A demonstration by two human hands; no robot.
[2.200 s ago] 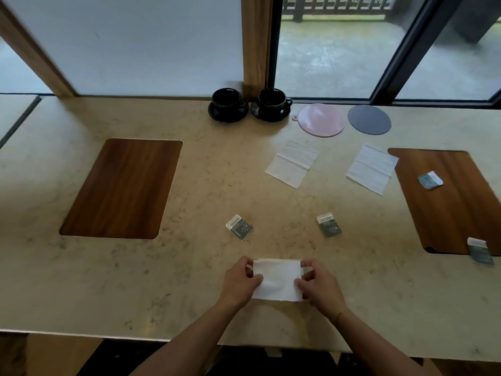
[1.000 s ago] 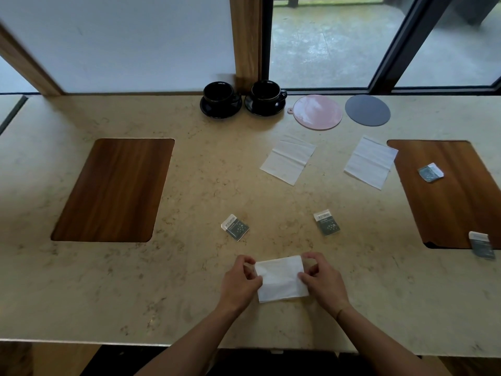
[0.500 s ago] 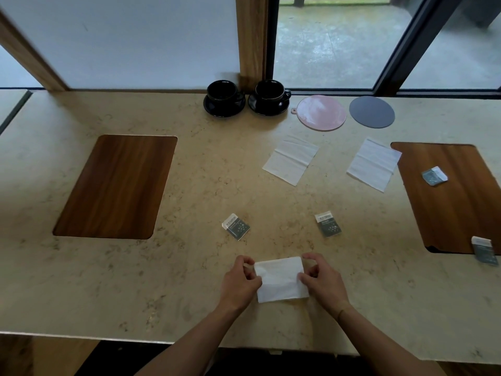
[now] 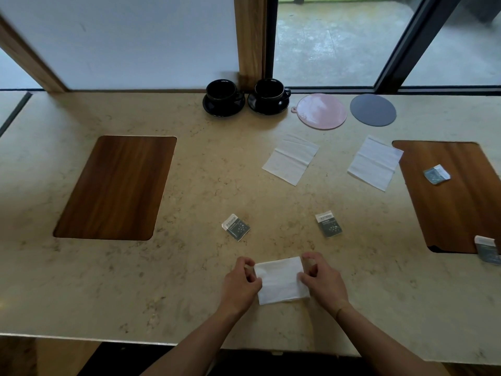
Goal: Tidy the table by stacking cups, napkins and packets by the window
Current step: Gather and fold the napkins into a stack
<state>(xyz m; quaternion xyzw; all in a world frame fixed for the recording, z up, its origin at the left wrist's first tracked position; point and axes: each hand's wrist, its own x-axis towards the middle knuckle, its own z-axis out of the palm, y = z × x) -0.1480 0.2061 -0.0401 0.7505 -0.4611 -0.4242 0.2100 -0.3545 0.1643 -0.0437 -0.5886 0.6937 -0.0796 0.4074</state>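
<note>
Now we pinch the napkin (image 4: 282,280) at both short ends, left hand (image 4: 241,286) and right hand (image 4: 324,284), flat on the near tabletop (image 4: 135,280), probably to fold it before stacking near the window.

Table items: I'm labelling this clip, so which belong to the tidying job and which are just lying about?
Job: two black cups on saucers; held napkin; two flat napkins; four packets.
Lying about: pink mat; grey mat; two wooden placemats.
</note>
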